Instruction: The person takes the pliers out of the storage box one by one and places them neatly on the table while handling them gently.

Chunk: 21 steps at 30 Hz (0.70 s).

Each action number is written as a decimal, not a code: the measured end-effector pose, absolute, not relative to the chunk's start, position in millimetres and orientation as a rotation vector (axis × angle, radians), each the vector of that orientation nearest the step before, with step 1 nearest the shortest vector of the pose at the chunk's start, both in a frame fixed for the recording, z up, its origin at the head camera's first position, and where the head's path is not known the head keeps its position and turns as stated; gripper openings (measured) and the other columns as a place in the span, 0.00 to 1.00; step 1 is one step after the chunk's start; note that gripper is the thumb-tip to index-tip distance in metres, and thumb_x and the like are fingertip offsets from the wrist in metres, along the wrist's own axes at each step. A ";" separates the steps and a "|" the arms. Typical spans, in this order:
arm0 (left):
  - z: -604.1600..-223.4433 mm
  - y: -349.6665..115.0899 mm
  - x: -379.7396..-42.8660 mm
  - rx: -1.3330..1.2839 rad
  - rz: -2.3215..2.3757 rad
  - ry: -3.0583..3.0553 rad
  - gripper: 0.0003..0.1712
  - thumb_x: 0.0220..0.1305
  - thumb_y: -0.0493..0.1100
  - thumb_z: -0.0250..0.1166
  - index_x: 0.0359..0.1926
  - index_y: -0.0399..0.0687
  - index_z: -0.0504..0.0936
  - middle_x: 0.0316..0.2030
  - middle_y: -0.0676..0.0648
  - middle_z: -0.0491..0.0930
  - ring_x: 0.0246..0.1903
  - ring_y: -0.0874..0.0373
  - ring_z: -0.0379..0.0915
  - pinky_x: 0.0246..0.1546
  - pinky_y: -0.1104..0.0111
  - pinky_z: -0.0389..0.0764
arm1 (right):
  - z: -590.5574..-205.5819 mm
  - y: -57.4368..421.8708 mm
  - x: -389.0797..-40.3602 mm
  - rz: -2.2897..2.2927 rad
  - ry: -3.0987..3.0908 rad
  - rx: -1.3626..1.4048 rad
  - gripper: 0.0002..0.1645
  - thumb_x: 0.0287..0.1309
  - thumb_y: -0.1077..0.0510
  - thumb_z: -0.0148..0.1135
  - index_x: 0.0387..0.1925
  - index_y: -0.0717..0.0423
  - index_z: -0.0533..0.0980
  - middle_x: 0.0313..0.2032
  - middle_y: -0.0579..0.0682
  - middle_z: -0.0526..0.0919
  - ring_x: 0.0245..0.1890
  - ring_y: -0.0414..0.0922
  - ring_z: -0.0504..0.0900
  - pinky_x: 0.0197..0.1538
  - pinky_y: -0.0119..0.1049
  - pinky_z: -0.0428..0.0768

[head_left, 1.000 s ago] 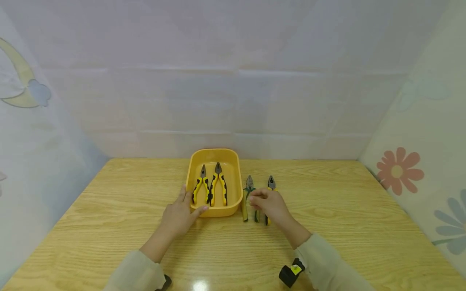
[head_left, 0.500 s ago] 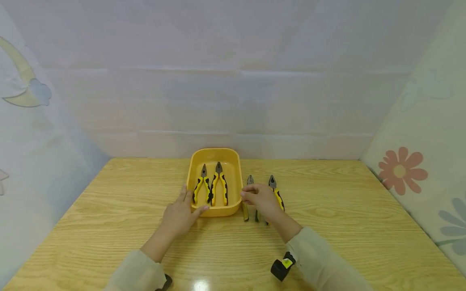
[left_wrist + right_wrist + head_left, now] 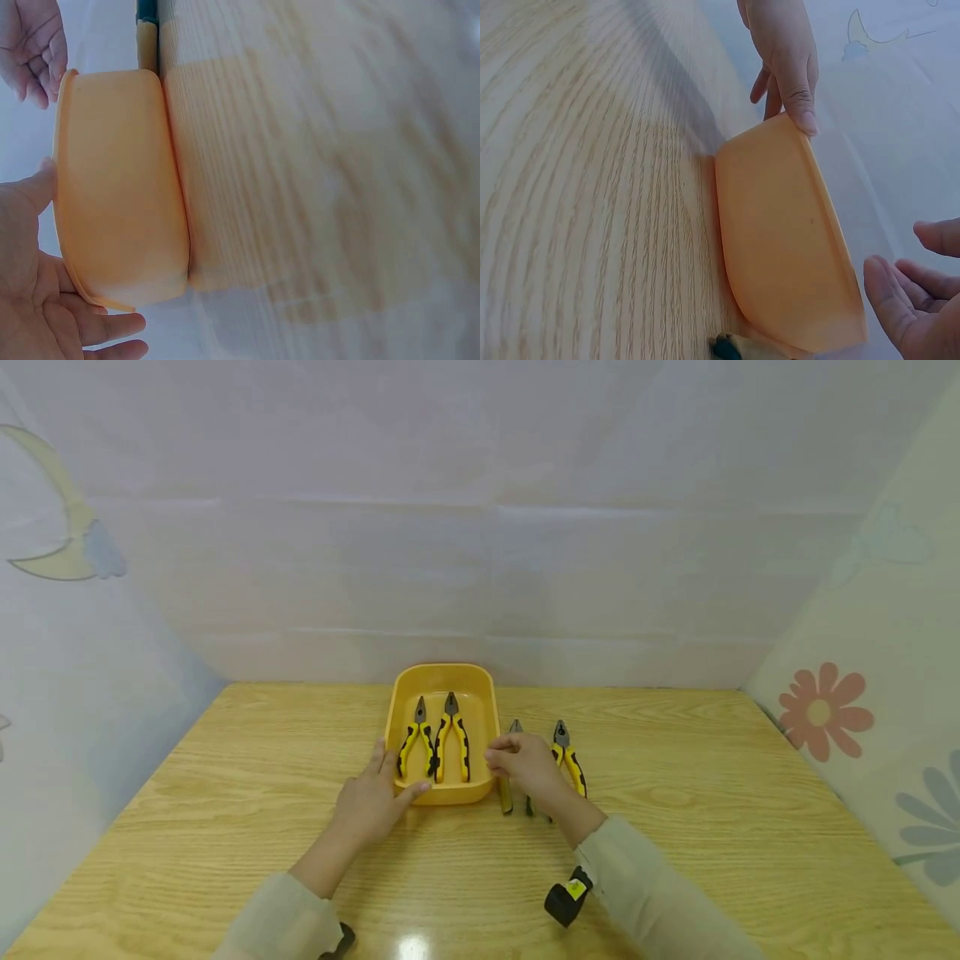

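In the head view, the smooth yellow plastic tub (image 3: pixel 450 796), a rounded rectangle, sits on the wood-grained table (image 3: pixel 262 777). Inside it lie 2 pliers with grey metal heads and curved yellow-and-black handles: the smaller pliers (image 3: pixel 420 713) and, beside them, the larger pliers (image 3: pixel 451 706). The left hand (image 3: pixel 369 802) spans the tub's near-left corner. Right of the tub, the right hand (image 3: pixel 528 768) partly covers the green-and-yellow pliers (image 3: pixel 506 793); farther right are the combination pliers (image 3: pixel 562 737).

In the left wrist view, the left thumb touches the tub's thin lip, the other fingers relaxed, nearly straight.

In the right wrist view, the right thumb and fingers stand parted, grasping nothing, just beside the tub's rim.
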<state>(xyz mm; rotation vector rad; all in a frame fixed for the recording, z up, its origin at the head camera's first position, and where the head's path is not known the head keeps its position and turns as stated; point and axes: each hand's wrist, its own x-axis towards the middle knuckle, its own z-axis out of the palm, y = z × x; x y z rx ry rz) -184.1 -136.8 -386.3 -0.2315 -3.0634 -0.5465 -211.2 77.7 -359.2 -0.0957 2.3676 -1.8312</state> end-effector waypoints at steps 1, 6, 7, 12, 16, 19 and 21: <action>-386.2 -136.8 -184.0 -0.230 -0.547 -3.063 0.45 0.57 0.64 0.47 0.61 0.30 0.55 0.63 0.34 0.43 0.47 0.36 0.65 0.45 0.47 0.64 | -359.6 76.7 -211.8 -1.833 2.364 -0.108 0.11 0.54 0.65 0.54 0.38 0.69 0.73 0.33 0.57 0.77 0.33 0.48 0.78 0.37 0.37 0.76; -386.2 -136.0 -183.8 -0.223 -0.555 -3.067 0.44 0.57 0.63 0.48 0.60 0.30 0.55 0.63 0.34 0.43 0.48 0.36 0.64 0.45 0.47 0.63 | -360.7 71.4 -214.3 -1.820 2.341 -0.122 0.11 0.55 0.64 0.54 0.38 0.70 0.73 0.34 0.59 0.77 0.33 0.48 0.77 0.36 0.35 0.76; -386.2 -136.0 -183.6 -0.222 -0.554 -3.068 0.44 0.57 0.63 0.48 0.60 0.30 0.55 0.63 0.34 0.43 0.48 0.36 0.64 0.45 0.47 0.63 | -360.6 70.3 -214.6 -1.816 2.339 -0.117 0.12 0.54 0.64 0.54 0.38 0.70 0.73 0.34 0.59 0.77 0.33 0.47 0.78 0.35 0.35 0.76; -386.4 -136.0 -183.5 -0.226 -0.554 -3.066 0.45 0.57 0.65 0.47 0.60 0.30 0.55 0.63 0.34 0.44 0.48 0.36 0.64 0.44 0.48 0.64 | -359.4 64.7 -216.6 -1.795 2.341 -0.093 0.12 0.54 0.65 0.55 0.38 0.70 0.73 0.33 0.57 0.77 0.32 0.47 0.78 0.36 0.36 0.76; -386.7 -137.1 -183.5 -0.224 -0.538 -3.072 0.47 0.56 0.67 0.45 0.61 0.31 0.55 0.63 0.35 0.43 0.48 0.37 0.64 0.44 0.48 0.64 | -360.9 60.3 -220.0 -1.766 2.348 -0.112 0.13 0.54 0.64 0.55 0.39 0.70 0.72 0.33 0.57 0.77 0.33 0.50 0.78 0.38 0.39 0.76; -387.3 -137.7 -183.4 -0.226 -0.527 -3.073 0.47 0.56 0.67 0.45 0.60 0.31 0.55 0.63 0.34 0.43 0.46 0.36 0.65 0.44 0.48 0.64 | -362.1 57.7 -221.9 -1.741 2.344 -0.113 0.14 0.54 0.63 0.55 0.40 0.71 0.72 0.34 0.56 0.77 0.36 0.52 0.78 0.39 0.39 0.76; -387.8 -137.7 -183.5 -0.231 -0.525 -3.071 0.46 0.57 0.65 0.46 0.60 0.30 0.55 0.63 0.34 0.44 0.46 0.36 0.65 0.43 0.48 0.65 | -362.6 56.5 -222.9 -1.714 2.358 -0.111 0.14 0.54 0.62 0.55 0.40 0.70 0.72 0.34 0.56 0.77 0.37 0.53 0.77 0.39 0.39 0.76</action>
